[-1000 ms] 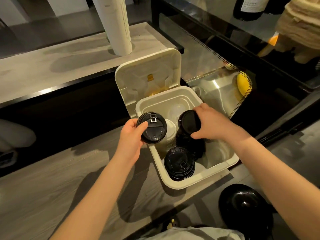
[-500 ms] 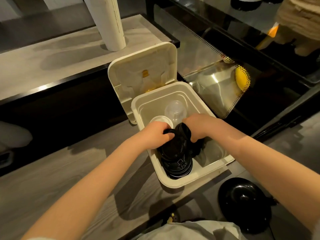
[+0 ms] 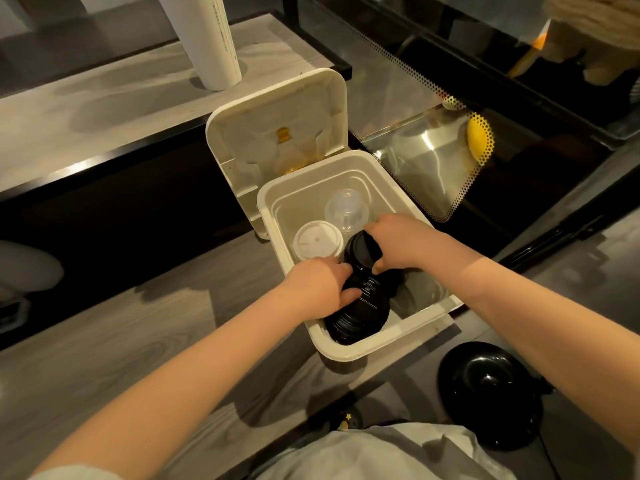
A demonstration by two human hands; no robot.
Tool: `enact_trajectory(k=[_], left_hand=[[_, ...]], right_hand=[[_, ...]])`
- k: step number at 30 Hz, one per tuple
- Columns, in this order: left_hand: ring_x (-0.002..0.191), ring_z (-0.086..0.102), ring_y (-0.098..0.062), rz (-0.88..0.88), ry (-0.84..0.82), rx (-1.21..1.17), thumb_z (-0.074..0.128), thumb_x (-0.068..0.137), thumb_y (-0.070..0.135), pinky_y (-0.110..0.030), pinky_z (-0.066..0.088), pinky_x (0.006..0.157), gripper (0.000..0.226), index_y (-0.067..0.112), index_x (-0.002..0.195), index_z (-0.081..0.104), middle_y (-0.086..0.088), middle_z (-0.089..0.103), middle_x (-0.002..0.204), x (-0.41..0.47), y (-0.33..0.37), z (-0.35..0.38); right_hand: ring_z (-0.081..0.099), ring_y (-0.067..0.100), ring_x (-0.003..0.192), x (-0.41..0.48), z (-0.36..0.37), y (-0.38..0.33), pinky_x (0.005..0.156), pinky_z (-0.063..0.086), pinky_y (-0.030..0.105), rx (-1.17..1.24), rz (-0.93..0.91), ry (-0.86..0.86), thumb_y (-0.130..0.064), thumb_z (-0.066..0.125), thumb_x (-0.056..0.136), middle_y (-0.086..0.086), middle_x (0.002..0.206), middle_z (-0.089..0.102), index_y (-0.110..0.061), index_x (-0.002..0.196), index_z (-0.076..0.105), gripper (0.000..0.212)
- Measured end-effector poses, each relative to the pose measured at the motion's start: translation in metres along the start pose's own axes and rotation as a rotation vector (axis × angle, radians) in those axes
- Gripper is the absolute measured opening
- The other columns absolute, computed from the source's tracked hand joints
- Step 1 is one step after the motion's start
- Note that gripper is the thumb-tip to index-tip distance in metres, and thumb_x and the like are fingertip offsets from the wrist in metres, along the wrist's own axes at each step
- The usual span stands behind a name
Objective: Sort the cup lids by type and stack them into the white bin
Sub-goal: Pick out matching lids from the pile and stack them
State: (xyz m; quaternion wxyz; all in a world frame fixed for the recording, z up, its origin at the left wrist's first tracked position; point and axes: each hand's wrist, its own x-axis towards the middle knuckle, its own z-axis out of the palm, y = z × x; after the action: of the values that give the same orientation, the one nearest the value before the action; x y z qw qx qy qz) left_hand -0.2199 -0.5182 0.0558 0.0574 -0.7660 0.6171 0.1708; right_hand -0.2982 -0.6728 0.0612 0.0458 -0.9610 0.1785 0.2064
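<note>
In the white bin (image 3: 346,353), the left hand (image 3: 317,289) has its fingers curled round the black lid stack (image 3: 363,315) — the right hand (image 3: 398,244) pinches a tilted black lid (image 3: 360,251) just above it. White lids (image 3: 317,239) and clear lids (image 3: 346,209) stand behind.

A grey wood-grain worktop (image 3: 104,341) runs below a raised, paler ledge (image 3: 104,109) with a black front. A white tube (image 3: 207,39) stands upright on the ledge. To the right, a glass display case (image 3: 433,157) (dotted trim along its pane) holds something yellow (image 3: 476,140). The light is dim and warm.
</note>
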Motion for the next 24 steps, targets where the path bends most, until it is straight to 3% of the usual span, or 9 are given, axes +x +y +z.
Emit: enact_trajectory(k=[9,13,19,24], left_hand=[[0.093,0.061,-0.026,-0.046,-0.125,0.145,0.057,0.08,0.06,-0.037,0.049,0.071,0.06,0.016,0.12,0.05,-0.005,0.06,0.102,0.001,0.005,-0.005],[0.083,0.057,-0.023,-0.052,-0.108,0.14,0.057,0.078,0.063,-0.033,0.043,0.064,0.059,0.014,0.112,0.053,-0.002,0.054,0.089,-0.001,0.005,-0.007],[0.077,0.047,-0.018,-0.061,0.038,0.007,0.06,0.08,0.056,-0.031,0.041,0.064,0.053,0.01,0.107,0.056,-0.005,0.054,0.096,-0.013,0.001,-0.011],[0.105,0.053,-0.02,-0.103,0.281,-0.176,0.054,0.088,0.047,-0.036,0.046,0.09,0.049,0.012,0.121,0.054,-0.004,0.057,0.114,-0.031,-0.019,-0.023]], right_hand=[[0.052,0.027,0.116,0.007,-0.011,-0.001,0.09,0.046,0.035,0.037,-0.018,-0.07,-0.045,0.077,0.072,0.007,0.129,0.052,-0.018,0.138,0.042,0.079],[0.054,0.028,0.112,0.004,-0.007,-0.002,0.085,0.046,0.034,0.023,-0.013,-0.042,-0.047,0.076,0.071,0.008,0.124,0.053,-0.017,0.133,0.044,0.076],[0.052,0.028,0.113,-0.008,-0.005,-0.003,0.091,0.045,0.036,0.08,0.021,0.013,-0.047,0.075,0.073,0.009,0.123,0.054,-0.014,0.136,0.04,0.078],[0.048,0.028,0.117,-0.021,-0.018,-0.013,0.093,0.04,0.035,0.245,0.013,0.231,-0.043,0.065,0.084,0.01,0.126,0.051,-0.016,0.138,0.041,0.066]])
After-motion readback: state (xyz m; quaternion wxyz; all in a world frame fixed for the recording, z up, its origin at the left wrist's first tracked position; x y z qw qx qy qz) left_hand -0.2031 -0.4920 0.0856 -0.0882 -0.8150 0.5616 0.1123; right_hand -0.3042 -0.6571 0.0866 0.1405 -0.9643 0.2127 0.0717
